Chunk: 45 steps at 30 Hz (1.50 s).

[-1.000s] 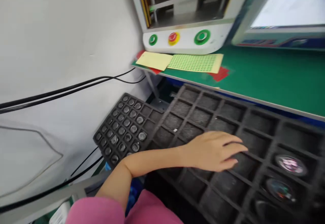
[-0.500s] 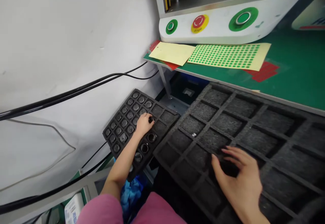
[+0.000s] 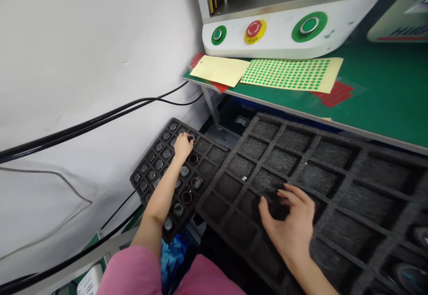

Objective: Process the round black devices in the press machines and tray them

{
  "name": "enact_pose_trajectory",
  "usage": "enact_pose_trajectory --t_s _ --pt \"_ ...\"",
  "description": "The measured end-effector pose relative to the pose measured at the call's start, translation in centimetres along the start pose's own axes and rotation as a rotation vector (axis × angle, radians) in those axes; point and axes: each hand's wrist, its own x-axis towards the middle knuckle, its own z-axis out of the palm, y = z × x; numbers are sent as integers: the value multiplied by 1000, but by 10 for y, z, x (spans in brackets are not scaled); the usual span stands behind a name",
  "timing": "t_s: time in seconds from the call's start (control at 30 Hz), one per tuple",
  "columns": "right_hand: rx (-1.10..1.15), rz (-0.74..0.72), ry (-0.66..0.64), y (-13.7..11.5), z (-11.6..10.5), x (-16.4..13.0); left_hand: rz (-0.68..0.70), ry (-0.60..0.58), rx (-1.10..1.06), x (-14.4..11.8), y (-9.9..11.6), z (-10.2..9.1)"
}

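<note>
My left hand (image 3: 183,147) reaches over the smaller black foam tray (image 3: 216,139), its fingers closed around a round dark part (image 3: 191,138) near the tray's far edge. Similar round parts fill most pockets; one with a dark centre (image 3: 193,158) sits just below the hand. Over the larger black foam tray (image 3: 264,157), my right hand (image 3: 290,223) hovers with thumb and fingers apart and curved. I see nothing held in it. Below that hand the pockets are dark. At the tray's right edge, round shiny parts (image 3: 409,278) lie in pockets.
Behind the trays, a green bench (image 3: 374,94) carries a sheet of green dot stickers (image 3: 286,74) and a plain yellowish sheet (image 3: 222,69). A white machine panel (image 3: 227,47) has two green buttons and a red stop button (image 3: 254,29). Black cables (image 3: 100,117) run along the left wall.
My left hand has moved from one pocket to another farther back, leaving a round part in the first. My right hand has shifted slightly relative to the larger tray; the view has turned a little.
</note>
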Motion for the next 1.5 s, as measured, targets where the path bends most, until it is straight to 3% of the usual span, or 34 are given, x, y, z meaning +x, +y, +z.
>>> enact_pose_trajectory --t_s 0.13,0.3,0.43,0.53,0.63,0.7,0.77,0.83,0.97,1.1,1.2,1.3,1.4,1.5 --pt "28 -32 -34 -5 -1 2 -77 -73 -2 25 10 -7" --pt "150 31 -69 -7 -21 7 -180 -100 -92 32 26 -21" --pt "173 53 -54 3 -56 8 -169 -36 -312 18 47 -49" --pt "249 189 2 8 -84 13 -42 -80 -574 -13 70 -73" --pt "390 361 101 1 -101 24 146 -359 -944 -64 103 -83" --pt "442 422 169 -8 -108 32 216 -771 -1362 -99 128 -81" --pt "484 440 230 -18 -112 39 215 -1086 -1581 -129 151 -74" --pt "544 441 268 -25 -116 44 215 -1211 -1632 -150 169 -67" --pt "726 529 229 -29 -120 52 332 -1191 -1646 -166 191 -59" --pt "876 624 178 -25 -120 56 410 -1165 -1589 -167 197 -57" --pt "870 645 156 -24 -124 54 442 -1144 -1570 -166 197 -57" --pt "809 649 166 -19 -141 60 407 -1080 -1591 -162 196 -54" --pt "669 568 267 9 -168 92 362 -989 -1608 -157 193 -51" --pt "477 452 291 61 -189 148 330 -963 -1616 -156 191 -48"
